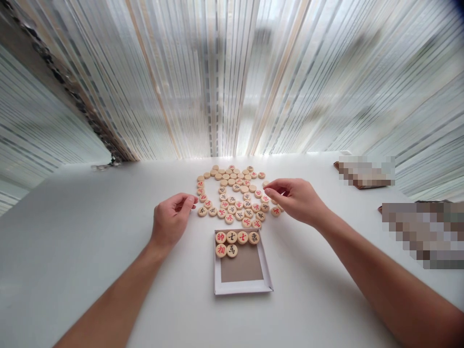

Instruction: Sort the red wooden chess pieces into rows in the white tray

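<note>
Many round wooden xiangqi pieces [239,204] lie spread on the white table, some showing red or black characters and others blank sides. My left hand [172,217] is at their left edge, fingers curled and thumb against the index finger; no piece shows in it. On the right, my right hand [295,199] reaches over the pieces with thumb and index fingertips close together. Whether a piece is between them is hidden. Nearer me, a shallow white box [241,287] holds a row of pieces along its far side, plus a red piece [221,250] and a black piece [232,250] below at left.
The white table [90,270] stretches to both sides. Two blurred-out items, a far one [364,173] and a nearer one [424,232], lie at the right. A string curtain [232,77] hangs behind the table, with a beaded strand [72,87] at left.
</note>
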A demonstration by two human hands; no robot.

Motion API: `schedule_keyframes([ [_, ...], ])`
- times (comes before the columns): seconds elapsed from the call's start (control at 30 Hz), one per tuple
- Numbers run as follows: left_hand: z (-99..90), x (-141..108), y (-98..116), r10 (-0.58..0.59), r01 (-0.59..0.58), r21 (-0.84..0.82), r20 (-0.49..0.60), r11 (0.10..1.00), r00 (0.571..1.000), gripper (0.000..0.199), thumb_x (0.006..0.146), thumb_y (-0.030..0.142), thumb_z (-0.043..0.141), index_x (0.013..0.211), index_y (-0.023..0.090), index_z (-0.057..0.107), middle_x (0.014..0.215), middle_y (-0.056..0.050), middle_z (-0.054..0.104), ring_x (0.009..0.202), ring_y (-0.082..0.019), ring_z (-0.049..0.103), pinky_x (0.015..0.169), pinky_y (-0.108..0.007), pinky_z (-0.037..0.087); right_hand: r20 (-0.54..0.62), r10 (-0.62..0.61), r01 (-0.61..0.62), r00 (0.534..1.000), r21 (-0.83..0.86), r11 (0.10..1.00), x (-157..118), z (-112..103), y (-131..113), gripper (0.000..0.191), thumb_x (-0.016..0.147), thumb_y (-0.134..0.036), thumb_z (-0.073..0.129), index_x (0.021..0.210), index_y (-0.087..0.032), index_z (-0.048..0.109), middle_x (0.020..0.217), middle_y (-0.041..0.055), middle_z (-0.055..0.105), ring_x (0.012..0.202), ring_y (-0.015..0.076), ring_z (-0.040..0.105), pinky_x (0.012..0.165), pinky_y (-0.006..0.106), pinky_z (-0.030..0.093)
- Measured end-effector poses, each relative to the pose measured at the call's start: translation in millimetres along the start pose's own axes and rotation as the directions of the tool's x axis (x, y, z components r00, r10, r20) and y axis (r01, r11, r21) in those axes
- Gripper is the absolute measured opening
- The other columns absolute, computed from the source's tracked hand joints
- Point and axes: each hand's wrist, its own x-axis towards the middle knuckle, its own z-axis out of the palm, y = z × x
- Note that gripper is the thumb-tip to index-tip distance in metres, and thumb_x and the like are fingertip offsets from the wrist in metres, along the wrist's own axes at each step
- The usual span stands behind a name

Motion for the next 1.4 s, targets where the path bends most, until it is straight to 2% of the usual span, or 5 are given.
schedule_keyframes([
  [0.2,2.5,-0.5,-1.9,-0.023,0.022,0.019,0.011,1.0,1.0,0.026,0.095,0.039,0.065,0.088,0.019,0.081,0.088,-0.004,0.084,0.078,-0.02,0.079,0.072,-0.026,0.061,0.075,-0.052,0.056,0.996,-0.05,0.997,39.0,7.5,-8.7,0.021,0.092,-0.029,0.069,0.097,-0.017,0.085,0.081,0.0056,0.081,0.068,0.0182,0.069,0.066,0.031,0.052],
  [0.37,2.8,0.0,-2.0,-0.05,0.05,0.038,0.019,0.998,0.999,0.028,0.095,0.039,0.064,0.087,0.019,0.082,0.086,-0.004,0.083,0.076,-0.02,0.077,0.072,-0.026,0.061,0.124,-0.097,0.104,0.988,-0.051,0.993,50.5,14.6,6.6,0.017,0.09,-0.025,0.07,0.094,-0.018,0.086,0.08,0.0044,0.08,0.066,0.0174,0.069,0.067,0.032,0.053],
  [0.63,5.3,4.3,-6.1,-0.103,0.103,0.008,0.012,0.995,0.995,0.028,0.093,0.042,0.067,0.086,0.019,0.081,0.087,-0.004,0.082,0.078,-0.02,0.076,0.073,-0.027,0.059,0.177,-0.122,0.142,0.977,-0.109,0.984,53.1,0.5,26.6,0.015,0.089,-0.025,0.071,0.089,-0.02,0.085,0.083,0.0045,0.081,0.07,0.0196,0.072,0.065,0.031,0.055],
  [0.9,3.6,2.9,-5.1,-0.102,0.1,0.052,0.025,0.994,0.995,0.028,0.094,0.044,0.067,0.088,0.021,0.081,0.088,-0.003,0.082,0.079,-0.02,0.075,0.075,-0.028,0.057,0.179,-0.243,0.271,0.953,-0.153,0.95,42.7,27.3,19.4,0.017,0.093,-0.017,0.069,0.1,-0.018,0.084,0.101,0.0102,0.079,0.089,0.0235,0.073,0.081,0.033,0.056],
  [1.4,4.9,1.4,-6.1,-0.071,0.069,0.051,0.045,0.996,0.996,0.028,0.094,0.041,0.064,0.086,0.021,0.082,0.089,-0.003,0.083,0.079,-0.02,0.076,0.075,-0.028,0.059,0.228,-0.335,0.396,0.914,-0.33,0.857,37.1,39.3,20.2,0.024,0.104,-0.021,0.056,0.087,-0.017,0.072,0.084,0.01,0.069,0.082,0.0259,0.063,0.076,0.036,0.047],
])
